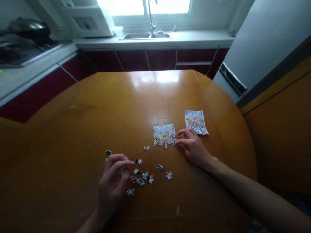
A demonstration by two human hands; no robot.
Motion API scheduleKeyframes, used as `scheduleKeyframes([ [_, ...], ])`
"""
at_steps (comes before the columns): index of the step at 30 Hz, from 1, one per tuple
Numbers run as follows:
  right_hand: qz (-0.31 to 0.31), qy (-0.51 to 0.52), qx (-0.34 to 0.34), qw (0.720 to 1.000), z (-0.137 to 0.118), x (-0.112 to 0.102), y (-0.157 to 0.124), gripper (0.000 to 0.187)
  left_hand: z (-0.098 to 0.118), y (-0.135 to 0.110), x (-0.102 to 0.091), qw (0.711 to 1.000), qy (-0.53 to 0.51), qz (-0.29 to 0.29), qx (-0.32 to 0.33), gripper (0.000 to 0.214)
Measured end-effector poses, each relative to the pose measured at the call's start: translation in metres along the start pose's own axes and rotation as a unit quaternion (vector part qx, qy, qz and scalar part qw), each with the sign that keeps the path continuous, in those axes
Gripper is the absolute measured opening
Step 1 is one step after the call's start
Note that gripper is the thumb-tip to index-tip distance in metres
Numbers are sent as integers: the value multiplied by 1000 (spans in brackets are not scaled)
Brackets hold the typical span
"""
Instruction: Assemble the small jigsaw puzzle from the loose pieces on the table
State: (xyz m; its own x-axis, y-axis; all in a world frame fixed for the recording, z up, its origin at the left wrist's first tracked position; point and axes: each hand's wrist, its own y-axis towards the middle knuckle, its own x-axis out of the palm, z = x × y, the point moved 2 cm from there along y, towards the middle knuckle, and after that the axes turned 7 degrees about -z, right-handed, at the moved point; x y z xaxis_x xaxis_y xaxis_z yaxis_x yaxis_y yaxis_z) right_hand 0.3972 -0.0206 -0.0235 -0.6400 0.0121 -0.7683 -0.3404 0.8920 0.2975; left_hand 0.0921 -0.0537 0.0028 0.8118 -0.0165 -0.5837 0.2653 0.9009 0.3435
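Note:
A partly assembled jigsaw puzzle [164, 133] lies flat on the table, its lower edge uneven. My right hand [194, 147] is at its right side, fingers bent and apart. One right fingertip is close to or touching a small puzzle piece [175, 146] at the puzzle's lower right corner; contact is unclear. Over the loose pieces at the lower left is my left hand [113, 176], its thumb and fingers apart. A dark blue and white puzzle piece [138, 161] lies just past its index fingertip. Another bluish piece [120, 174] shows partly behind the fingers.
Several loose pieces [140, 182] cluster right of my left hand; others [169, 175] are scattered nearer the middle. A printed picture sheet [196, 121] lies beyond my right hand. The wooden table [136, 103] faces a counter with a sink [136, 36]; a fridge [262, 42] stands right.

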Motion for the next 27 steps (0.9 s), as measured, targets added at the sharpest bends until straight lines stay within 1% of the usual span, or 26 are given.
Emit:
scheduleKeyframes([
  [2,-6,5,-3,1000,-2,0,0,34,1,0,0,1000,-1,-2,2,16],
  [6,34,20,1,999,-5,-5,1,42,1,0,-1,1000,-1,-1,-3,16],
  [8,40,17,3,999,-5,-5,1,42,1,0,-3,1000,-1,4,-7,15],
  [15,-13,-11,0,1000,-2,1,0,35,0,1,-6,1000,3,7,-6,14],
  [27,-23,-12,6,1000,-4,1,1,31,-3,1,-4,1000,8,1,-12,14],
])
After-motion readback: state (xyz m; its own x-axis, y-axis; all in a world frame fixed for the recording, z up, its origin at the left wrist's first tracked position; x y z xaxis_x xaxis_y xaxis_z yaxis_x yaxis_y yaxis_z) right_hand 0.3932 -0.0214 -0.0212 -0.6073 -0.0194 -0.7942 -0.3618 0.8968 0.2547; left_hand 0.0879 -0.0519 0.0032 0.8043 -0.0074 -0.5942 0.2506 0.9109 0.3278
